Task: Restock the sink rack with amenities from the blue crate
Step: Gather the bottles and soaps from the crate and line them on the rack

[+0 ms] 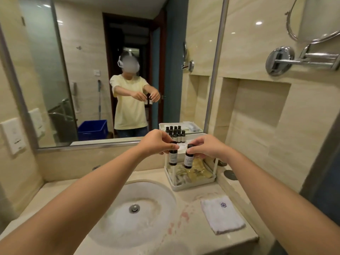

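Note:
A white two-tier rack (pixel 193 184) stands on the counter right of the sink, against the mirror. My left hand (pixel 156 142) grips a small dark bottle with a white label (pixel 173 158) by its cap, above the rack's left side. My right hand (pixel 206 148) pinches a second matching bottle (pixel 189 160) beside it. Both bottles hang upright over the top tier. Several dark bottles (pixel 175 135) stand on the top tier behind them. The lower tier holds yellowish wrapped packets (pixel 199 172). The blue crate (pixel 93 129) appears only as a mirror reflection, behind me.
A round white basin (pixel 136 208) with a metal drain lies in the counter below my arms. A folded white towel (pixel 222 214) with a purple logo rests at the right. A chrome swing-arm mirror (pixel 301 59) juts from the right wall. Reddish stains mark the counter.

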The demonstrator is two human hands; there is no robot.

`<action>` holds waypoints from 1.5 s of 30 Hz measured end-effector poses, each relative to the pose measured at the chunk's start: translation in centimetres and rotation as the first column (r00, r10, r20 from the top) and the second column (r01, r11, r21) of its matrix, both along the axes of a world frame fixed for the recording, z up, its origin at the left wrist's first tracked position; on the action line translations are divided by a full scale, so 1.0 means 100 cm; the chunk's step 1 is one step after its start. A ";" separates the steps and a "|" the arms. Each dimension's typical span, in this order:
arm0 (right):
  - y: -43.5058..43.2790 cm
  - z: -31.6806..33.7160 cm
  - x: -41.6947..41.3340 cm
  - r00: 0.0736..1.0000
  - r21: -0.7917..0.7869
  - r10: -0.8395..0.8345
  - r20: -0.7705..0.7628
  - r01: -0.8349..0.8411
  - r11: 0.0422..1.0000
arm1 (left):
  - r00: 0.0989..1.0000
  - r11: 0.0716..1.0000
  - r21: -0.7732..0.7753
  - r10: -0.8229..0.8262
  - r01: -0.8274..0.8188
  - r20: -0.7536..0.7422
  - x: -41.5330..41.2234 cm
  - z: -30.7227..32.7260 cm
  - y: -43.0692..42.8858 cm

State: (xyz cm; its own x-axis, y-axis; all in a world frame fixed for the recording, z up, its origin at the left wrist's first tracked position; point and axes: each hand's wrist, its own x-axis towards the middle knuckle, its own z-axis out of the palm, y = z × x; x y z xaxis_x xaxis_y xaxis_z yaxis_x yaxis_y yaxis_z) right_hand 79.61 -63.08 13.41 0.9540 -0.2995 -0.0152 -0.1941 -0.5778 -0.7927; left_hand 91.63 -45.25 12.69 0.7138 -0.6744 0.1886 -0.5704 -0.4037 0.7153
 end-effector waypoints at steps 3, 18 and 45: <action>-0.011 0.005 0.006 0.999 0.009 -0.049 0.006 0.049 0.999 | 0.999 0.999 -0.006 -0.051 0.051 0.005 0.015 0.003 -0.016; -0.117 0.022 0.088 0.997 -0.036 -0.070 -0.018 0.069 0.997 | 0.996 0.996 0.011 -0.090 0.090 -0.013 0.104 0.009 -0.114; -0.311 -0.080 0.307 0.996 -0.087 0.077 -0.054 -0.082 0.993 | 0.924 0.931 0.306 0.072 -0.197 0.377 0.267 -0.081 -0.327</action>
State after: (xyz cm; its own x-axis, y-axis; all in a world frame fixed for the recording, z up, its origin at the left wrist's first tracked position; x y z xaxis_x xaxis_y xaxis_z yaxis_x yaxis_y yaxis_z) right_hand 110.29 -94.22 5.37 0.9734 -0.2253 -0.0411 -0.1836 -0.6605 -0.7280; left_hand 118.33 -77.98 4.60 0.7302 -0.6444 0.2271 -0.6825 -0.6723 0.2867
